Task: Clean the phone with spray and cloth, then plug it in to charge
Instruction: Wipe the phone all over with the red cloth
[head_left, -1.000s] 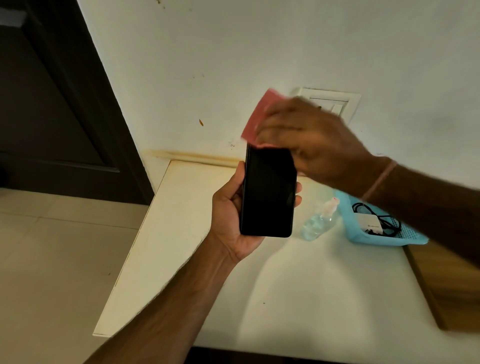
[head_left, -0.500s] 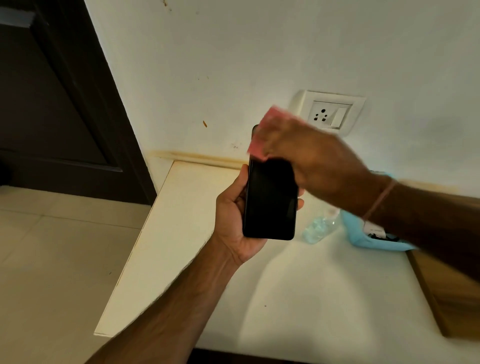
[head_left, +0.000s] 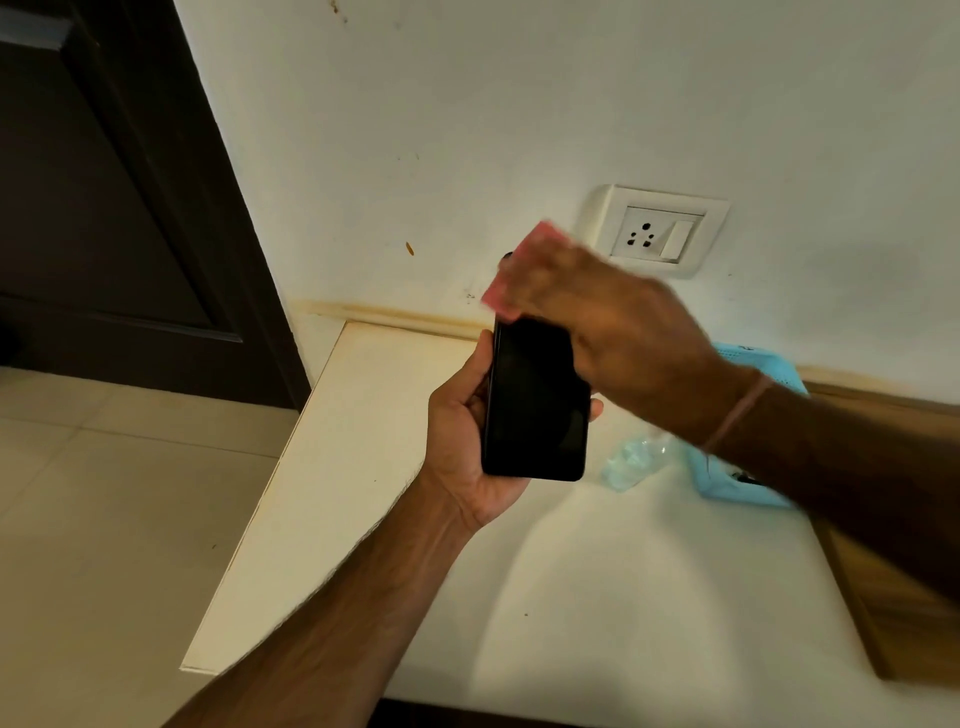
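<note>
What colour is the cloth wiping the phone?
Pink; the cloth shows, motion-blurred, in the head view, held in the right hand.

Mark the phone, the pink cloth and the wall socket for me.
phone (head_left: 537, 405): head view, middle of its dark screen.
pink cloth (head_left: 540, 236): head view, upper corner above the right hand.
wall socket (head_left: 647, 235): head view, between the pin holes.

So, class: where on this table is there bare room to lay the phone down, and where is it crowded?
Free: the near table surface below the left hand, and the left strip towards the door. Crowded: the right side, where the spray bottle lies beside the blue basket under the right hand arm.
</note>
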